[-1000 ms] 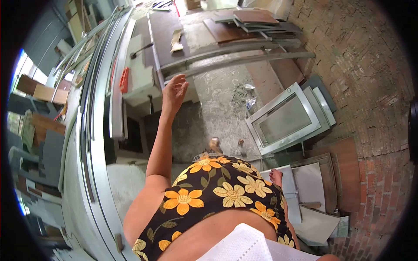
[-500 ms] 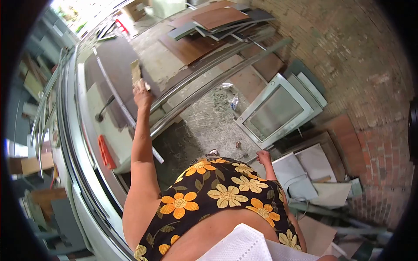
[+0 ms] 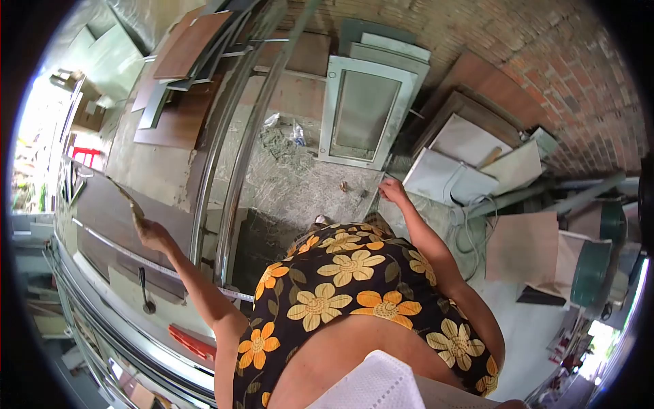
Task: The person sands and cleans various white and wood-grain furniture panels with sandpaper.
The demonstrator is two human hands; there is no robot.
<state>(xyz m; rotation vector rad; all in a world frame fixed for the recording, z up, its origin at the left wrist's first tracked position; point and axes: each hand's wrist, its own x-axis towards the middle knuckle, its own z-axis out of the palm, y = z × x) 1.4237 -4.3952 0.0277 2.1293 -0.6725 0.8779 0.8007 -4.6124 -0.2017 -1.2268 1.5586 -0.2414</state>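
My left hand [image 3: 155, 235] is at the left, closed on one end of a thin tan strip [image 3: 136, 208]. The strip reaches up and left over a dark board [image 3: 160, 221] on the workbench. Nearer me on the bench, a long metal strip [image 3: 126, 251] lies beside a black-handled tool [image 3: 143, 290]. My right hand [image 3: 392, 191] is closed just below a white-framed panel [image 3: 328, 116]. What its fingers grip, perhaps something thin, is too small to make out.
Long metal profiles [image 3: 236, 184] run along the bench edge. Brown boards [image 3: 191, 44] are stacked at the upper left. Pale panels [image 3: 449, 174] lean at the brick wall [image 3: 538, 61], near a looped hose [image 3: 463, 235]. Red-orange handles [image 3: 191, 341] lie at the lower left.
The view has turned to the right, so the bench and boards appear farther left. My left hand still holds the strip, now lower left in view. My right arm shows more fully.
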